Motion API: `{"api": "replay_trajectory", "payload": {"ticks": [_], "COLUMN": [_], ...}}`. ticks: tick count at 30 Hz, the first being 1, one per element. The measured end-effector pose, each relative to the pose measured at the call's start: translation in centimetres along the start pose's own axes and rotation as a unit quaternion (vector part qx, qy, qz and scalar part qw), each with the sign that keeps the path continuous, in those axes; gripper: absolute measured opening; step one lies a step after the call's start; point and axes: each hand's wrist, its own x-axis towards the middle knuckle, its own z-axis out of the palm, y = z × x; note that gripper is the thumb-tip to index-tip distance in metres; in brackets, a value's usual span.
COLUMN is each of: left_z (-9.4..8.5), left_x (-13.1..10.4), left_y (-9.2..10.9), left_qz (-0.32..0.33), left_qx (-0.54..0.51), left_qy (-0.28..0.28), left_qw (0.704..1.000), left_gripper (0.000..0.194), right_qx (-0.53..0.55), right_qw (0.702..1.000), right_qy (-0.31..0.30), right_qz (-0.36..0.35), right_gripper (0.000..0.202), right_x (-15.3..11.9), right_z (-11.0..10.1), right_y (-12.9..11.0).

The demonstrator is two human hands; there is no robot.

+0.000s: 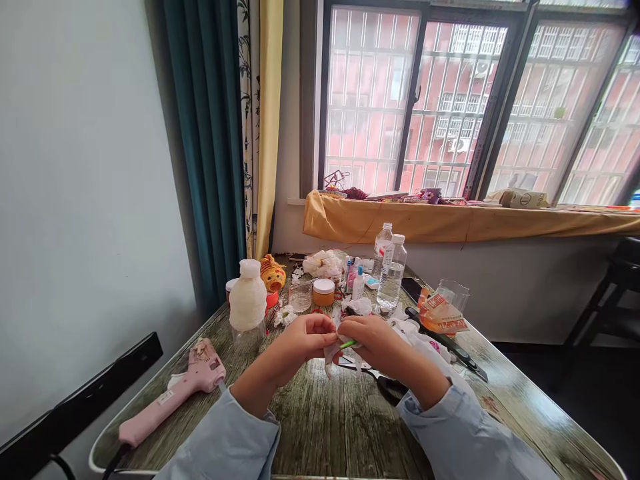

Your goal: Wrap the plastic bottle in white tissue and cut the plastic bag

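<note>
My left hand [311,339] is closed, its fingertips pinching a limp white piece that looks like tissue [329,359]. Right beside it, my right hand [370,337] is closed around a thin green stick [349,344], whose kind I cannot make out. The hands meet above the middle of the table, and the fingers partly hide the tissue. Below my right hand lie black-handled scissors [390,388], half covered by the wrist. Crumpled white tissue [357,305] lies just behind the hands.
A pink glue gun [173,399] lies at left. A white-wrapped bottle [249,297] stands behind it. Farther back are an orange jar [323,293], a small white glue bottle [359,283] and a clear water bottle [391,273]. A dark green-black knife-like tool [453,347] and an orange packet [440,312] lie right.
</note>
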Motion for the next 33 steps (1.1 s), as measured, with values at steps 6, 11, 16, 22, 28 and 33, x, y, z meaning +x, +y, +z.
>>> {"api": "replay_trajectory", "payload": {"ticks": [6,11,16,22,28,33], "left_z": [0.0,0.1,0.2,0.3,0.2,0.1], "left_x": [-0.1,-0.2,-0.3,-0.1,-0.1,-0.1], "left_y": [0.1,0.4,0.8,0.6,0.3,0.4], "left_qz": [0.013,0.021,0.023,0.023,0.011,0.006], "left_qx": [-0.003,-0.008,-0.007,-0.008,-0.024,-0.038], "left_qy": [0.011,0.004,0.004,0.023,0.043,0.033], "left_qw": [1.000,1.000,1.000,0.999,0.999,0.999], "left_gripper": [0.035,0.036,0.037,0.039,0.039,0.040], "right_qx": [-0.004,0.005,0.000,-0.038,-0.109,-0.151], "right_qw": [0.999,0.998,0.994,0.992,0.983,0.970], "right_qy": [0.031,0.070,0.105,0.117,0.128,0.150], "right_qz": [-0.007,0.004,0.026,-0.008,-0.067,-0.120], "right_gripper": [0.016,0.014,0.014,0.015,0.018,0.029], "right_x": [-0.1,-0.3,-0.3,-0.2,-0.1,-0.2], "right_z": [0.6,0.4,0.2,0.3,1.0,1.0], "right_y": [0.1,0.0,-0.1,-0.1,-0.2,-0.6]}}
